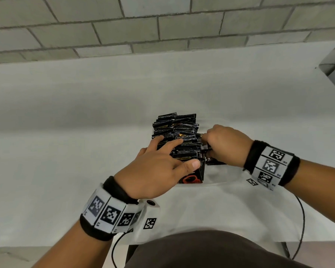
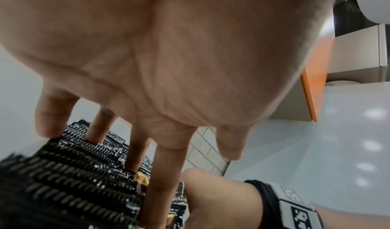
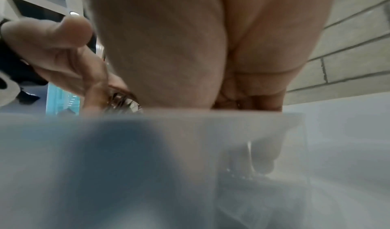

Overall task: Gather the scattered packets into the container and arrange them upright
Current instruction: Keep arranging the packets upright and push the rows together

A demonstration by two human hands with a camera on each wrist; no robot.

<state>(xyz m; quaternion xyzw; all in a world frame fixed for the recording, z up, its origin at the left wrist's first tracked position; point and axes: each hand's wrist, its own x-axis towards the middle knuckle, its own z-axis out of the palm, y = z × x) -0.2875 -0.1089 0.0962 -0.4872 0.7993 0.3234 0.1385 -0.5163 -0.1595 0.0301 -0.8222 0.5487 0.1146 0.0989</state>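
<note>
A long row of black packets (image 1: 179,126) stands upright in a translucent container (image 1: 220,182) on the white table. My left hand (image 1: 179,151) lies over the near part of the row, with straight fingers (image 2: 162,174) resting on the serrated packet tops (image 2: 80,174). Its thumb presses the front packet, which bears a red cup print (image 1: 191,178). My right hand (image 1: 211,146) reaches into the container's right side, fingers curled around a few dark packets (image 1: 213,160) beside the row. In the right wrist view the container wall (image 3: 190,149) blurs the fingers (image 3: 263,157) behind it.
The white table (image 1: 85,113) stretches wide to the left and behind the container, with a grey brick wall (image 1: 162,26) at its far edge. A black cable (image 1: 302,219) hangs over the table's near right edge. My dark clothing fills the bottom of the head view.
</note>
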